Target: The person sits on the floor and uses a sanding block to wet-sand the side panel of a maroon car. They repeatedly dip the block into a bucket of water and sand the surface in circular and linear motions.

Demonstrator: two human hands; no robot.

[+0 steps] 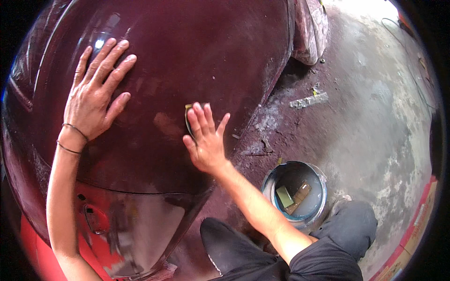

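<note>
A dark maroon car body panel fills the left and middle of the view, its surface dull with some shiny patches. Flat on its glossy upper left lies my left hand, fingers spread, holding nothing, with dark bands around the wrist. My right hand presses a piece of sandpaper against the panel near its right side. Only the left and upper edges of the sandpaper show; the fingers cover the rest. The fingers lie extended over it, with the thumb and little finger apart.
A round bucket of murky water stands by my knee, with a greenish block and a brown strip inside. Torn tape lies on the dusty concrete floor. Below the panel is a red surface. Plastic sheeting hangs beyond.
</note>
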